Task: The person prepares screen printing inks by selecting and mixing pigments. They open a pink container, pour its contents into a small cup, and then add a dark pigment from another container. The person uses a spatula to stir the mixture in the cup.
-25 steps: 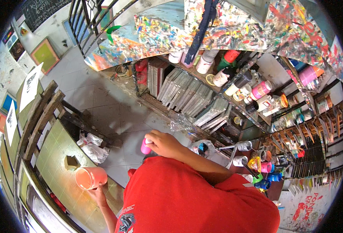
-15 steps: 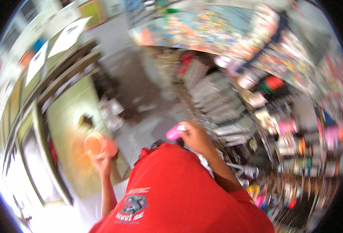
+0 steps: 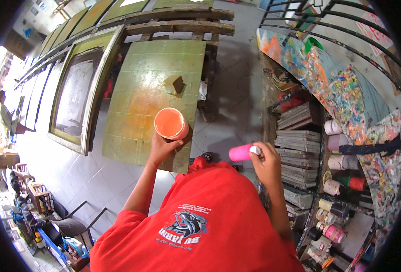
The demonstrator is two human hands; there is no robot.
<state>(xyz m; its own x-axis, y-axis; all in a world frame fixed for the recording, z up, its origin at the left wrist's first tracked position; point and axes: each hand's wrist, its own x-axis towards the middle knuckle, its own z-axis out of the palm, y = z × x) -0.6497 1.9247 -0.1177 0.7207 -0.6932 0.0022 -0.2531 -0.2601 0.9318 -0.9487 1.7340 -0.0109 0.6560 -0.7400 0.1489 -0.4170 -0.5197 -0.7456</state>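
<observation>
My left hand is wrapped round an open tub of orange paint at the near edge of a green board. In my right hand is a small pink bottle with a white cap, tilted on its side, my fingers on the cap end. On the green board, stained orange in the middle, a small brown block lies just beyond the tub. Whether the tub rests on the board or hangs just above it, I cannot tell.
To the left stands a framed screen beside wooden rails. Stacked frames fill a rack on the right, next to shelves of paint bottles. A paint-crusted sheet lies beyond. A chair stands at lower left.
My view has swung round to the left, bringing the board and framed screen nearer the middle. Both hands still hold the same tub and bottle.
</observation>
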